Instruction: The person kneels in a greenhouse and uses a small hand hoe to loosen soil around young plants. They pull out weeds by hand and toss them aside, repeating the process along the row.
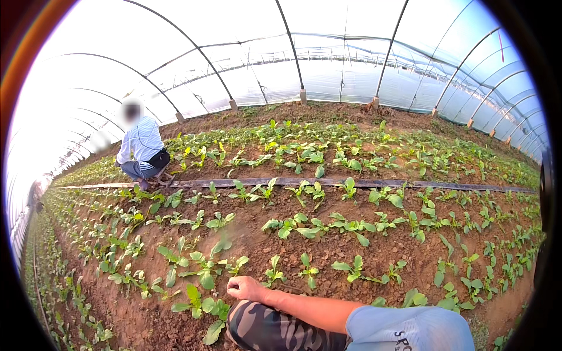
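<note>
My right hand [248,288] is curled into a loose fist with nothing seen in it. It rests at the knee of my camouflage trousers [281,327], and the bare forearm runs back to a light blue sleeve [395,324] that bears writing. Just beyond the fist grow small leafy green seedlings [274,273] in brown, crumbly soil [246,250]. Left of the knee, a larger leafy plant [215,309] stands close to the trouser leg. My left hand is out of view.
Rows of seedlings [351,223] fill the bed. A dark flat strip [281,181] crosses it. Beyond the strip, a person [142,142] in a light shirt squats low at the left. Plastic greenhouse film [325,79] hangs over curved metal hoops [292,44] with block footings [303,95].
</note>
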